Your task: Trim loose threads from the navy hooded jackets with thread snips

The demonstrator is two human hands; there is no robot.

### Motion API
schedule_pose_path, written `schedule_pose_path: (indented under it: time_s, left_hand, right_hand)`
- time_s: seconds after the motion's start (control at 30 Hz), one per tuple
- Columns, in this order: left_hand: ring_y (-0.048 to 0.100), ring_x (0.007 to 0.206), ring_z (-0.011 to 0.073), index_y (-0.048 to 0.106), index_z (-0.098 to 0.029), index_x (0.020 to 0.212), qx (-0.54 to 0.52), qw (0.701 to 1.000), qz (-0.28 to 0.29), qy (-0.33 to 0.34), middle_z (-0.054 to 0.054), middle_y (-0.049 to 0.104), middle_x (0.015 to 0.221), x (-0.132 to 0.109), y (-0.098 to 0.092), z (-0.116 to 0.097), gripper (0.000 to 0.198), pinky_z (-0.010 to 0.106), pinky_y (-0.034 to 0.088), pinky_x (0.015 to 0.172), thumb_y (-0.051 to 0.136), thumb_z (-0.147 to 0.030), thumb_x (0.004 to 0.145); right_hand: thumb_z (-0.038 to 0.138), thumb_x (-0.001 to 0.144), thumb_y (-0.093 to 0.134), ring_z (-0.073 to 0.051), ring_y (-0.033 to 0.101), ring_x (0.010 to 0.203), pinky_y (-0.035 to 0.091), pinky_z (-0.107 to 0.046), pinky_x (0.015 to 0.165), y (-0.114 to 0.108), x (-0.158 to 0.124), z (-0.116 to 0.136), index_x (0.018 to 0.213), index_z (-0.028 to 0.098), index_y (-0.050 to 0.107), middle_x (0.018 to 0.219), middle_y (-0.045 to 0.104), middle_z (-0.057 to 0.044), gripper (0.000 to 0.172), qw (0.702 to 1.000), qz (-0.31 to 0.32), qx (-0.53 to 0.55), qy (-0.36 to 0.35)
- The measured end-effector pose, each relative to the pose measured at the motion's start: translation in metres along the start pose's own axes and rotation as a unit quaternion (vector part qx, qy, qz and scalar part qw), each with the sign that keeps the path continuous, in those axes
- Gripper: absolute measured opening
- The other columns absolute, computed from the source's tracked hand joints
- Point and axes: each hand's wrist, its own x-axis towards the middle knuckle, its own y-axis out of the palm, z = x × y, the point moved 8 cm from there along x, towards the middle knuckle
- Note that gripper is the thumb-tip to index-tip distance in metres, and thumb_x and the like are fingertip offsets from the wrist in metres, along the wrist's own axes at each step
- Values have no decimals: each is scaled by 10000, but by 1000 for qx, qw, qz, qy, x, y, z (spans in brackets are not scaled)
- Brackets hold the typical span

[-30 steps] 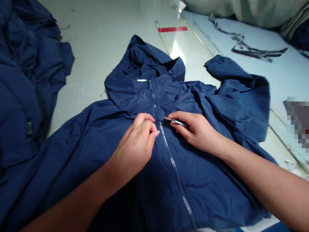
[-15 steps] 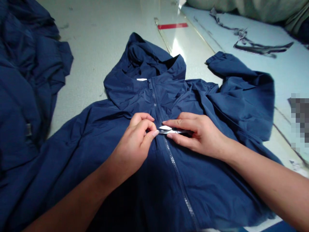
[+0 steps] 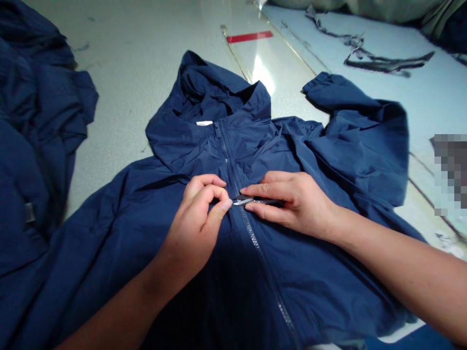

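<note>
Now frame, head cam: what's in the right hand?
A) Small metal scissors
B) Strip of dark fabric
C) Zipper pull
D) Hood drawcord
A. The right hand pinches small metal scissors, their tips beside the zipper of the navy hooded jacket.

right hand holding small scissors, left hand pinching navy jacket

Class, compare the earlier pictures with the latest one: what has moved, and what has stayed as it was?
The right hand has brought the small snips down and leftward, next to the left hand at the zipper. Their blades look nearly closed. Nothing was let go. The navy hooded jacket stayed in place.
</note>
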Motion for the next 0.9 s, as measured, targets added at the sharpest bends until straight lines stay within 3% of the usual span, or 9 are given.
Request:
schedule_pose_path:
  time_s: [0.7,0.9]
  left_hand:
    - [545,1089,193,520,-220,794,-8,1000,12,7,75,544,1119,1,1,-1,159,342,420,1023,439,-233,931]
    - [537,1086,181,529,-214,806,-19,1000,4,0,82,539,1122,-1,0,-1,157,320,412,1014,439,-220,935]
  right_hand:
    - [297,946,600,-147,646,723,476,-234,621,4,0,1,1098,167,752,829,704,-69,251,1000,2,-11,1]
    - [252,892,681,-131,667,697,507,-216,631,-5,1,-7,1030,147,775,824,749,-61,198,995,-17,83,54]
